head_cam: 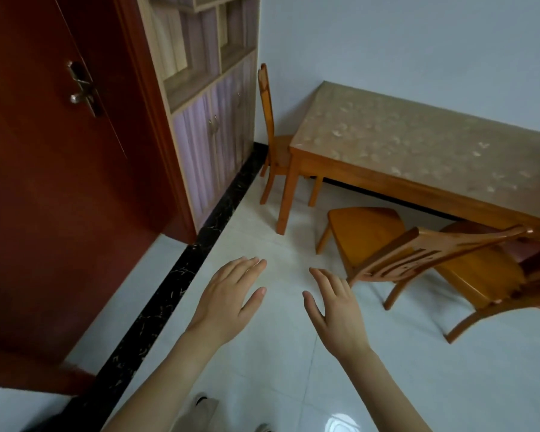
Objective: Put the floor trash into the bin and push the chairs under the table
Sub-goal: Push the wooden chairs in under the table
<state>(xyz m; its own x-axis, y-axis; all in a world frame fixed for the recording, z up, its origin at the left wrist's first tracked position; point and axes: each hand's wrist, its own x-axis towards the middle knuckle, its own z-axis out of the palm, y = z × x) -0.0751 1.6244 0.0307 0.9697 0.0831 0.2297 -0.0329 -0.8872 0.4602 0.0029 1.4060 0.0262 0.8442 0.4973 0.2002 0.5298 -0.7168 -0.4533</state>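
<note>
Both hands reach forward over the white tile floor (262,353), palms down, fingers spread, holding nothing. The left hand (228,297) and right hand (337,310) are side by side with a gap between them, touching no object. The right hand sits just left of the nearest chair's backrest in the view; whether it touches the backrest cannot be told.

The wooden worktop (418,151) stands at the far right against the pale wall, covered with a patterned sheet. Three chairs show. The far chair (270,132) stands upright at the left end of the worktop, seat partly under its edge. The middle chair (374,235) stands on the near side of the worktop, pulled out, seat clear of the worktop's edge, backrest toward the camera. The right chair (480,275) stands beside it at the right, also pulled out and turned at an angle, part of it cut off by the frame edge.

No trash or bin is in view.

A dark red door (44,151) with a metal handle fills the left side. A cabinet (212,120) with shelves and pale striped doors stands between door and far chair. A black marble strip (181,275) runs along the floor from cabinet base toward the near left. Shoe tips show at the bottom edge, blurred.
</note>
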